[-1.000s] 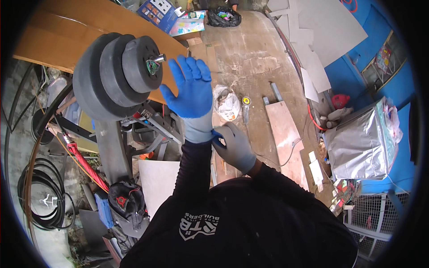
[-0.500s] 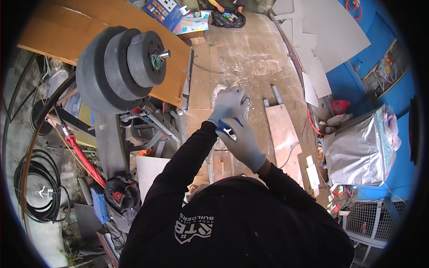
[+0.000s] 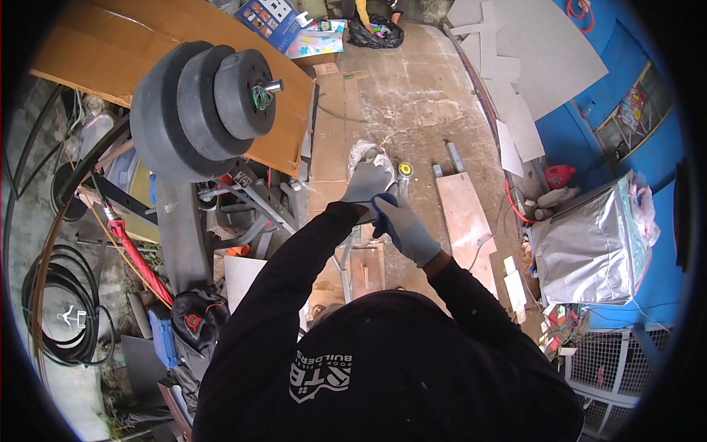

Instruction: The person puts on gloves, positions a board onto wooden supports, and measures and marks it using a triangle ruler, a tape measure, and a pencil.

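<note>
Both my hands wear grey gloves with blue palms, in front of my chest. My right hand is closed at my left wrist, its fingers pinching the left glove's cuff. My left hand reaches forward, back of the glove up; its fingers are hard to make out against the crumpled white bag beyond. Just right of my left hand, a tool with a round yellow head lies on the floor, its lower part partly hidden by my right hand.
A weight-loaded barbell stands at left before an orange-brown panel. A plank lies right of my hands; a silver-covered box stands farther right. At the far end, another person's arms reach to a black bag.
My left hand has drawn back slightly, uncovering the yellow-headed tool and the white bag. My right fingers have closed onto the left glove's cuff. The far person's arm has shifted.
</note>
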The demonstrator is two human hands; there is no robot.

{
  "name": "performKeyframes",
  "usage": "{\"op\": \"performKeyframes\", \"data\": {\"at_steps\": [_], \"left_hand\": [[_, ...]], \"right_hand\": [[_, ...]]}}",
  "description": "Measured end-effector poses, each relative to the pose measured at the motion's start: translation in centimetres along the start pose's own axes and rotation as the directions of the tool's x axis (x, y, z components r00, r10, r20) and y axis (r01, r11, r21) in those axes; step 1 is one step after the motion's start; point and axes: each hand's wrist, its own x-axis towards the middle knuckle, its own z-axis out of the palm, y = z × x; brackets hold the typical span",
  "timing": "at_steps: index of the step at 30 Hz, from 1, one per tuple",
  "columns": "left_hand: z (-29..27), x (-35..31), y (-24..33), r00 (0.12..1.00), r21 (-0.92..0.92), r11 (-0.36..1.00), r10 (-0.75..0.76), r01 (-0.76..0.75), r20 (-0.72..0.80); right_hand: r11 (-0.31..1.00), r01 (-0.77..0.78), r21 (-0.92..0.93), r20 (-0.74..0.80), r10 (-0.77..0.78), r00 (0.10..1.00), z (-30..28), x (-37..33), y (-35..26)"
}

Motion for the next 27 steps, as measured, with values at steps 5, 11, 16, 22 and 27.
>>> {"op": "performKeyframes", "data": {"at_steps": [5, 11, 16, 22, 27], "left_hand": [[1.1, -1.5, 0.5, 0.989, 0.011, 0.995, 0.101, -0.103, 0.109], [4.3, -4.7, 4.2, 0.995, 0.112, 0.99, 0.087, -0.08, -0.055], [4.9, -5.8, 3.3, 0.979, 0.139, 0.985, -0.076, 0.104, -0.189], [0.9, -1.9, -3.7, 0.855, -0.063, 0.859, -0.512, 0.508, -0.081], [-0.9, 0.7, -6.1, 0.701, -0.348, 0.732, -0.673, 0.585, -0.237]], "right_hand": [[0.32, 0.218, -0.922, 0.107, -0.33, 0.938, 0.4, 1.0, -0.1], [0.03, 0.407, -0.913, 0.367, -0.373, 0.852, 1.9, 6.6, -0.8], [-0.293, 0.471, -0.832, 0.535, -0.202, 0.82, 5.7, 4.9, 1.1], [0.258, 0.249, -0.933, 0.133, -0.395, 0.909, 3.5, 0.6, 2.6], [0.464, 0.19, -0.865, 0.033, -0.326, 0.945, 2.2, 2.0, 2.4]]}}
